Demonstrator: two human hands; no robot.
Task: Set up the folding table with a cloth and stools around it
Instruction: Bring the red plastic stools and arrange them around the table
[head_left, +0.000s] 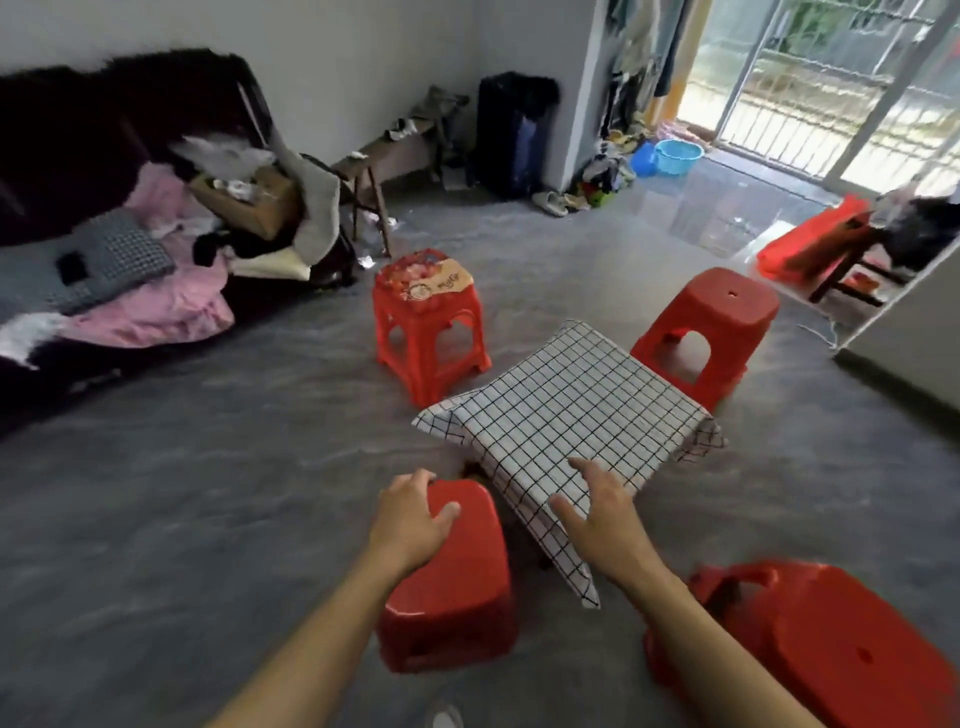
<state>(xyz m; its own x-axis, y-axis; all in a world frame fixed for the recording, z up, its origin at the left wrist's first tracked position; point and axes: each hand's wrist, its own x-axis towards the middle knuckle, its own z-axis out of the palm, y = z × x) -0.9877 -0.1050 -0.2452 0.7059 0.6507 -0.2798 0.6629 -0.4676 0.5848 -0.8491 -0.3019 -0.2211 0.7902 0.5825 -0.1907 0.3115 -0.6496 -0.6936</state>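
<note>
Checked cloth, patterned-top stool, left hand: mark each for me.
checked cloth (571, 405), head view, middle of its flat top.
patterned-top stool (423, 280), head view, on its printed seat.
left hand (410, 519), head view, back of the hand.

Grey floor (208, 493) fills frame. Mid-frame: low table under checked cloth (566, 415). Four red stools on floor around it: patterned-top stool (428, 317) above left, plain stool (706, 327) upper right, stool (452, 577) lower centre, stool (841, 639) lower right corner. Blue basin (678, 156) on floor, top right.
</note>
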